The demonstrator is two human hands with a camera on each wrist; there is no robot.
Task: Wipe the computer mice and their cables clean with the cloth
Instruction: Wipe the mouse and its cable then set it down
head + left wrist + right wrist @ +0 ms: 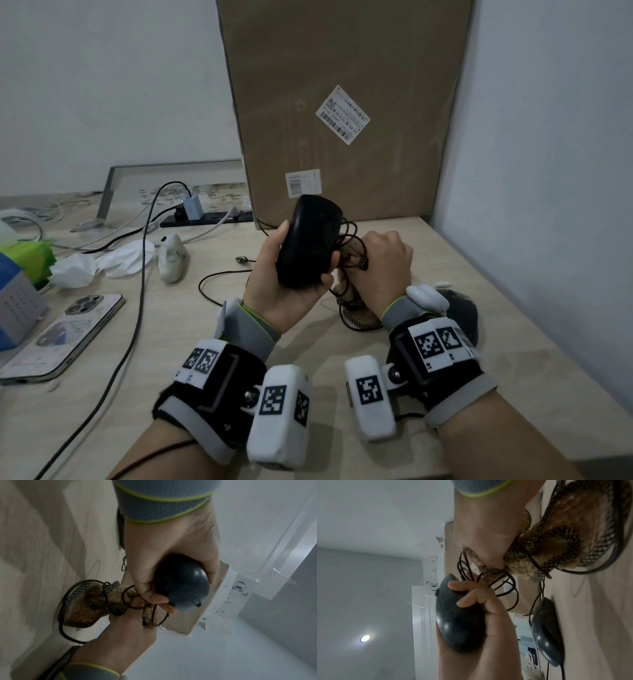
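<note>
My left hand [298, 260] grips a black wired mouse [313, 233] and holds it upright above the wooden desk [191, 342]. The mouse's thin black cable [219, 277] loops down onto the desk and bunches between my hands. My right hand [380, 263] is closed round a brown cloth [356, 308] with black netted edging. In the left wrist view the cloth [82, 609] has loops of the cable [126, 596] caught round it, just under the mouse [185, 586]. A second dark mouse [546, 631] lies on the desk at the right, partly hidden in the head view [462, 311] by my right wrist.
A tall cardboard box [342, 102] leans on the wall behind my hands. To the left lie a phone [65, 335], crumpled tissue [102, 263], a white object [173, 257], a power strip [205, 217] and a long black lead [137, 308]. A wall closes the desk's right side.
</note>
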